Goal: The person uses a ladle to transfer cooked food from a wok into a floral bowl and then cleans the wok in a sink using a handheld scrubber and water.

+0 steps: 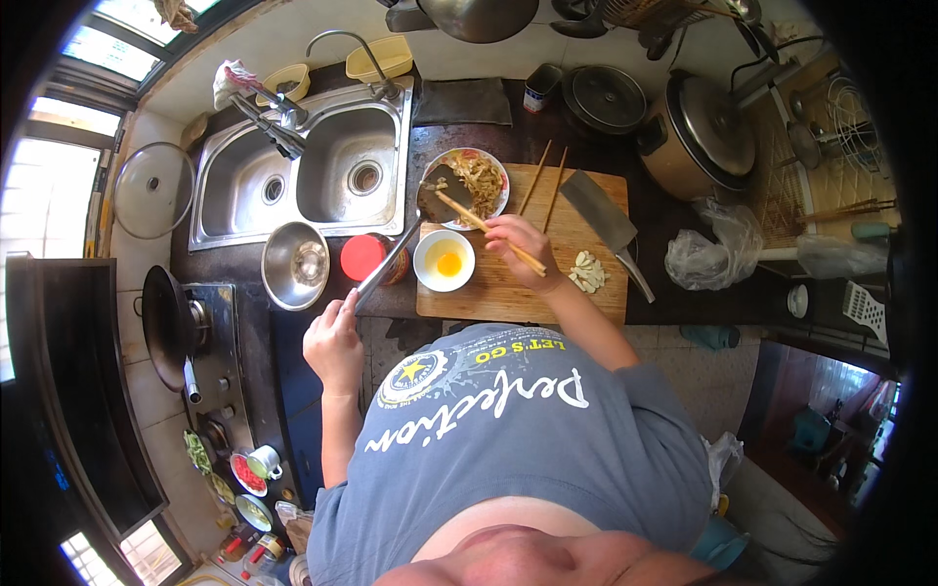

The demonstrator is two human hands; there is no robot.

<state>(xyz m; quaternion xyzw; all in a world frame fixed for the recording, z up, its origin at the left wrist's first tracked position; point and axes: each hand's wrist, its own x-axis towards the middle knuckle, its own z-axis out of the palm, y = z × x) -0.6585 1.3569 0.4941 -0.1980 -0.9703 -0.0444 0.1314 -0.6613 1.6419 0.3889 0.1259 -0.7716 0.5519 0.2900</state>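
Note:
My left hand (334, 342) is closed round the handle of a metal spatula (383, 270). Its blade tilts over the left part of a plate (505, 195) of cooked shredded food (483, 182), with small bits of food on the blade. In my right hand (518, 244) are wooden chopsticks (467, 212), their tips touching or just above the blade. Below the plate stands a white bowl (430, 256) with a raw egg (448, 264) in it. Chopped garlic (588, 272) lies on the wooden cutting board (508, 298), beside my right forearm.
A cleaver (601, 213) and two loose chopsticks (554, 191) lie on the board. To the left are a red-lidded jar (363, 258), a metal bowl (295, 266) and a double sink (337, 146). A wok (168, 327) sits on the stove. A rice cooker (674, 146) stands at the right.

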